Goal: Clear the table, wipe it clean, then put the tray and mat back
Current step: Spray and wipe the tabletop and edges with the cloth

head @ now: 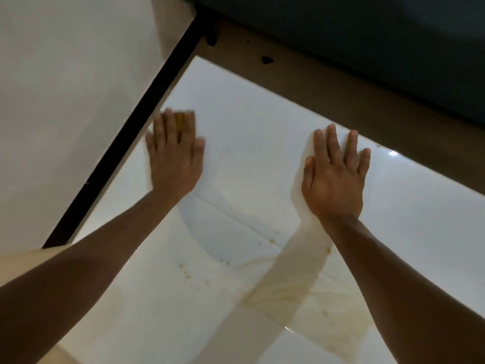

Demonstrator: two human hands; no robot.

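Note:
A glossy white table top (249, 132) fills the middle of the head view. My left hand (174, 153) lies flat near its left edge, fingers straight, pressing on a small yellowish thing (187, 116) that shows only past the fingertips and is blurred. My right hand (336, 174) rests flat on the table further right, fingers spread and straight, holding nothing. Yellowish crumbs (187, 274) and faint brownish smears (301, 292) mark the surface between my forearms. No tray or mat is in view.
A black bar (126, 132) runs along the table's left edge, with a pale wall or floor (65, 88) beyond it. A brown strip (341, 82) borders the far edge, and behind it lies a dark grey surface (367, 27).

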